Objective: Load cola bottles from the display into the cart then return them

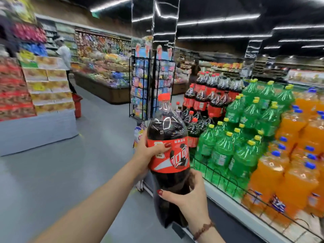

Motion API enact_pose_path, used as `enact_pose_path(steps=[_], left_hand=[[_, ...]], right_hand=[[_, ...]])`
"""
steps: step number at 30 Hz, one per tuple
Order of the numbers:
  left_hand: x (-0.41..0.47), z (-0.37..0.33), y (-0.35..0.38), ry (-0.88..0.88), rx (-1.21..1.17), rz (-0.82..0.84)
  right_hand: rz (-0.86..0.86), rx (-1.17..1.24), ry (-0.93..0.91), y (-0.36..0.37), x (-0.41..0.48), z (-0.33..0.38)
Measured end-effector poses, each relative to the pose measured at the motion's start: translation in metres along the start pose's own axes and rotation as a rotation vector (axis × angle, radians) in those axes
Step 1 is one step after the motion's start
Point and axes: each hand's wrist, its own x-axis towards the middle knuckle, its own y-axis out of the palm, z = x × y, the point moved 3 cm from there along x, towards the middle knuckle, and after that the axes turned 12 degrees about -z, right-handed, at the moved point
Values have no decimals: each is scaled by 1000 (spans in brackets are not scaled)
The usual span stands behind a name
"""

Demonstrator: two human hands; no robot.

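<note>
A large cola bottle [168, 137] with a red cap and red label is held upright in the air in front of me. My left hand [149, 153] grips it at the label from the left. My right hand [189, 195] grips its dark lower body from the right. Stacked cola bottles [206, 100] with red caps stand on the display beyond it, to the right. No cart is in view.
Green soda bottles [245, 137] and orange soda bottles [298, 155] fill the display behind a low wire rail [233, 183] on the right. A black wire rack [145, 85] stands ahead. Grey aisle floor lies to the left, with a boxed display, a red basket [78, 102] and a person [64, 58].
</note>
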Motion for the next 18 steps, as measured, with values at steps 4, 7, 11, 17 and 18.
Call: enact_pose_path(steps=[4, 7, 11, 17, 18], left_hand=[[60, 8, -20, 31, 12, -29], [114, 19, -29, 64, 42, -58], [201, 33, -32, 89, 104, -58], [313, 48, -28, 130, 122, -46], [330, 51, -26, 142, 125, -37]], right_hand=[[46, 19, 12, 42, 53, -26], [73, 31, 5, 72, 104, -48], [96, 14, -3, 107, 184, -74], [120, -29, -1, 149, 288, -98], [129, -28, 8, 155, 302, -103]])
